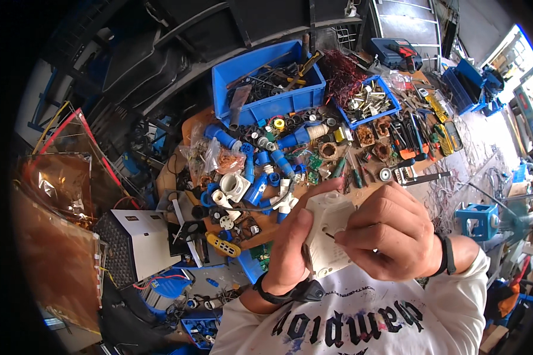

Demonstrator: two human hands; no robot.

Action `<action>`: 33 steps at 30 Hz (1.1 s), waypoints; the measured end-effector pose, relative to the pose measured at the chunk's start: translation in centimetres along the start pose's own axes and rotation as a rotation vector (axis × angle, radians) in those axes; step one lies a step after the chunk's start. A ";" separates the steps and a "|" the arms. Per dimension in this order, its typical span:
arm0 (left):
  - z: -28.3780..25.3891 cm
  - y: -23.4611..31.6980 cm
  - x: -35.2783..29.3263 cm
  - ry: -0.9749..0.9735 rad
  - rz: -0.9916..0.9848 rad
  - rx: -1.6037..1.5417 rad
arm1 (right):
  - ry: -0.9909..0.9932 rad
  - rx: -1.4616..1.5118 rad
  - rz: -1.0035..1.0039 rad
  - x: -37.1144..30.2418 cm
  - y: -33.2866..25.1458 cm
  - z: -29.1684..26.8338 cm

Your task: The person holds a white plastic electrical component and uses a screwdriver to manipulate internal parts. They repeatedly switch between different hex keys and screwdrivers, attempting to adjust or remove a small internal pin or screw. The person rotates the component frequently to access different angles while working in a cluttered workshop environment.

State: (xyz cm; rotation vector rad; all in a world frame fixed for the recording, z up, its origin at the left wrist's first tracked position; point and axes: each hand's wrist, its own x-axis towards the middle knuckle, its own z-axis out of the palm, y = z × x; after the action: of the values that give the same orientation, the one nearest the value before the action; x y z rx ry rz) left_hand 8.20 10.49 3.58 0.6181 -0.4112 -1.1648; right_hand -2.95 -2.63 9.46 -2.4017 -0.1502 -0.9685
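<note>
My left hand [288,257] grips a white plastic housing [324,251], a boxy shell with a rounded top and small holes in its face. Its thumb lies along the near left side, and the fingers go behind. My right hand [394,234] is closed in a pinch at the housing's right side. A thin dark piece shows at its fingertips against the housing's face; its kind is too small to make out. Beyond my hands, a green-handled screwdriver [339,167] lies on the cluttered wooden table. White pipe-like plastic fittings [236,187] and blue plastic connectors [257,189] lie to the left.
A large blue crate [266,106] of tools stands at the back, beside a smaller blue tray [370,102] of metal cylinders. Pliers and other hand tools [405,133] lie at the right. A yellow power strip [223,244] sits at the table's near left edge. A blue stand [478,222] is at right.
</note>
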 end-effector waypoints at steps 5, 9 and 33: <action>0.0 -0.6 0.1 0.057 0.133 0.051 | 0.140 0.086 0.216 -0.6 -1.1 1.1; -0.1 -0.7 -0.1 0.008 0.176 -0.014 | 0.237 0.117 0.278 -0.7 -1.8 2.0; -1.5 -2.9 0.5 0.135 0.635 0.033 | 0.364 0.024 0.249 -1.2 -3.6 5.7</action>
State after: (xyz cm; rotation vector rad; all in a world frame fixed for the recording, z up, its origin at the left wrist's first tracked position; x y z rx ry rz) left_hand 7.21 9.63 0.56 0.5352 -0.4668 -0.5091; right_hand -1.37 3.49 6.84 -2.1157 0.2623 -1.2504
